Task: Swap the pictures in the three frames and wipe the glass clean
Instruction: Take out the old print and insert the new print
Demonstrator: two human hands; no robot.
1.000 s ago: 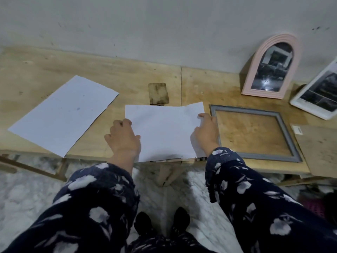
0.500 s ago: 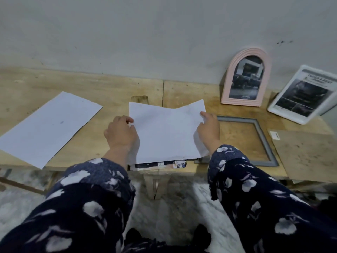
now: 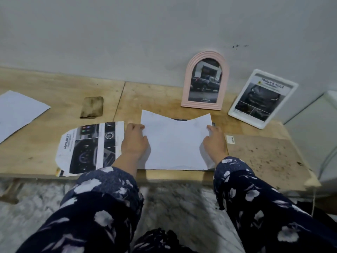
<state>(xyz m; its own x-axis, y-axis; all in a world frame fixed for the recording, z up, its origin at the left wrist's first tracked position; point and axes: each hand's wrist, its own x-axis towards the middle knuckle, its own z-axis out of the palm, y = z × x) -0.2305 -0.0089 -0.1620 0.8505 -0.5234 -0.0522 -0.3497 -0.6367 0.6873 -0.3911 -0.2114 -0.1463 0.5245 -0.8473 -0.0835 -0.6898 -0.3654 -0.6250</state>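
Here, head view, one entry per item. Wooden table [image 3: 54, 92]: runs along a grey wall [image 3: 164, 33], with a seam between two boards. White sheet [image 3: 175, 143]: blank side up, at the front edge of the table right of the seam, its far edge sagging in the middle; it lies over a grey frame [image 3: 213, 123], of which only slivers show at the sheet's far edge and far right corner. Left hand [image 3: 134, 141]: thumb and curled fingers pinch the sheet's left edge. Right hand [image 3: 214, 141]: fingers curled on the sheet's right edge, gripping it. Both arms wear dark floral sleeves [image 3: 102, 207]. Printed picture [image 3: 89, 148]: arch-cut, marked "ADVANCED", flat at the front edge just left of the left hand, face up. Pink arched frame [image 3: 205, 80]: upright against the wall at the back edge, holding a vehicle photo. White frame [image 3: 263, 98]: leaning near the back right corner, showing a "TOUGH & AGILE" print. Backing board [image 3: 266, 157]: brown, speckled, flat at the front right corner, just beside the right hand. Second white sheet [image 3: 16, 112]: at the left edge, well apart from the hands. Brown cloth [image 3: 92, 107]: folded, behind the printed picture, near the seam.
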